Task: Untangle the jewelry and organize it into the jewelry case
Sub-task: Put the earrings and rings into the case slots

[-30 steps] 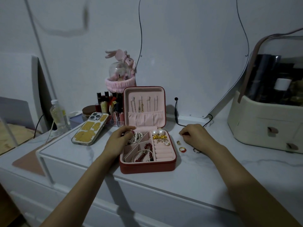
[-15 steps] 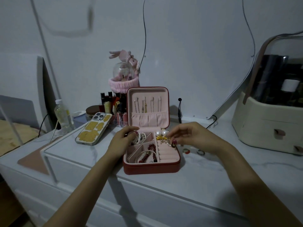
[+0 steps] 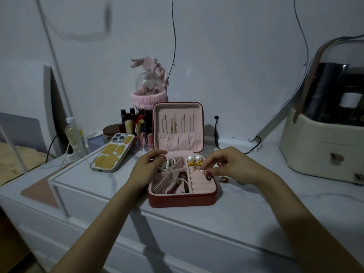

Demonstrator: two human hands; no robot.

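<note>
A red jewelry case (image 3: 182, 200) with pink lining stands open on the white dresser top. Its lid (image 3: 178, 127) holds several pins. Pearl beads (image 3: 169, 162), pearl earrings (image 3: 195, 158), gold pieces (image 3: 194, 164) and red bead bracelets (image 3: 180, 183) lie in its compartments. My left hand (image 3: 146, 167) rests on the case's left rim, fingers curled at the pearl compartment. My right hand (image 3: 228, 164) hovers over the ring rolls (image 3: 199, 182) and pinches a small dark ring (image 3: 208, 176) at the case's right edge. A red and gold ring (image 3: 224, 179) lies on the top beside the case.
A phone (image 3: 113, 153) in a clear gold-patterned case lies left of the case. Behind stand a small bottle (image 3: 75, 135), lipsticks (image 3: 136, 123) and a pink plush dome (image 3: 148, 85). A cream cosmetic organizer (image 3: 323, 146) fills the right. A black cable (image 3: 216, 131) runs along the wall.
My right hand has moved left from the dresser top to the case's ring rolls, carrying a small ring. The left hand has stayed on the case's left rim.
</note>
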